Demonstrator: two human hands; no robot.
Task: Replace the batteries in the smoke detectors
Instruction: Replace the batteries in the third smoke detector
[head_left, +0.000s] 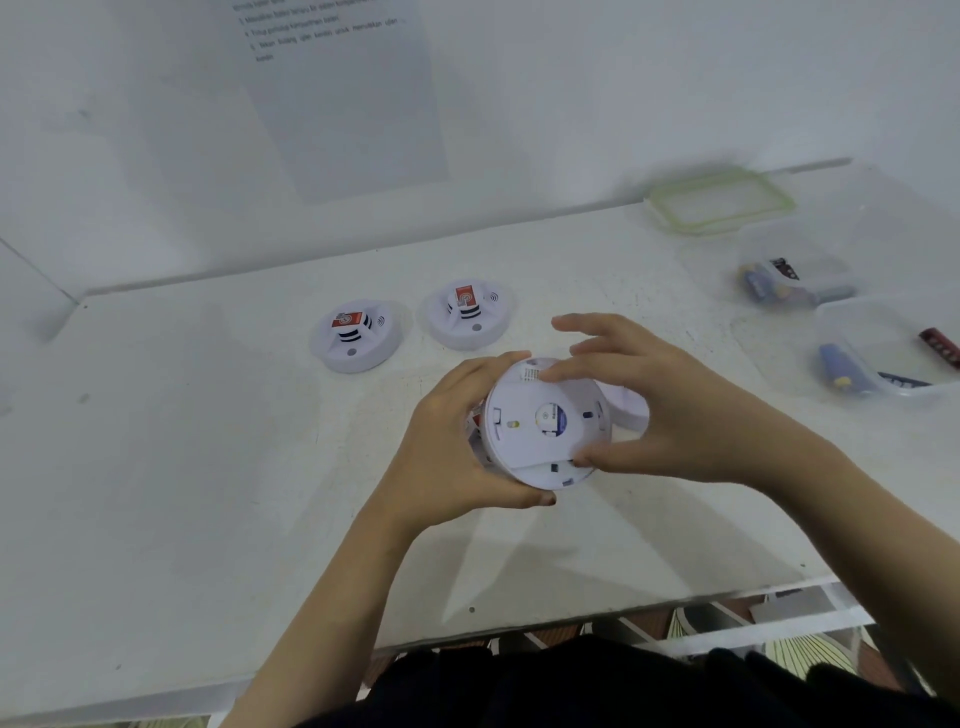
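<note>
Detector (540, 421) between left hand (452, 441) and right hand (675, 415)

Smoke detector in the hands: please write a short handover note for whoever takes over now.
Left hand grips the held smoke detector from its left side, back facing up. Right hand pinches its rim between thumb and forefinger, other fingers spread.
Two more smoke detectors sit face up on the table behind, each with a red-labelled block on top.
Two clear containers at right hold batteries; a green-rimmed lid lies behind them.
Done: cannot tell if any battery is swapped.
To do: probably open this back, swap the battery, then the other two.
</note>
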